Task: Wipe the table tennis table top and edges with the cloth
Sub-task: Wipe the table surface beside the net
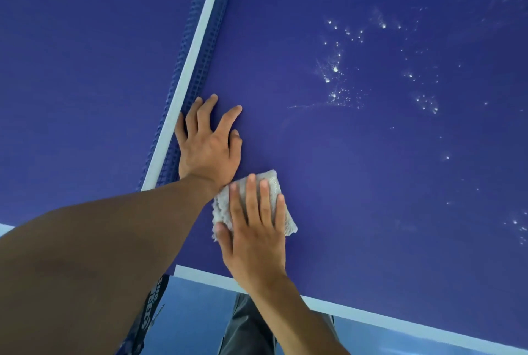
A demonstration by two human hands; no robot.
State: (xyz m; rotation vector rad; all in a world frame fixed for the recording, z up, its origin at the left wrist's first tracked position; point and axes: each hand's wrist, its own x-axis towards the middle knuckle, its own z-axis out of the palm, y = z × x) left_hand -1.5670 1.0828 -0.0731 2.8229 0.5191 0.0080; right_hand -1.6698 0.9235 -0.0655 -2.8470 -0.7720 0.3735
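Cloth (222,206) on table top (357,188), near corner by net (217,31).
Right hand (254,236) pressed it flat, fingers straight and close together. Left hand (210,144) rested spread just beside the net.

the bare left hand (208,146) lies palm down, fingers spread wide and straight, thumb set apart on the right. the bare left forearm (114,240) reaches in from the lower left. the bare right hand (254,237) lies flat just beside the left wrist, four fingers straight and close together, pressing on a small grey fluffy cloth (221,206). the bare right forearm (300,317) comes up from the bottom edge.
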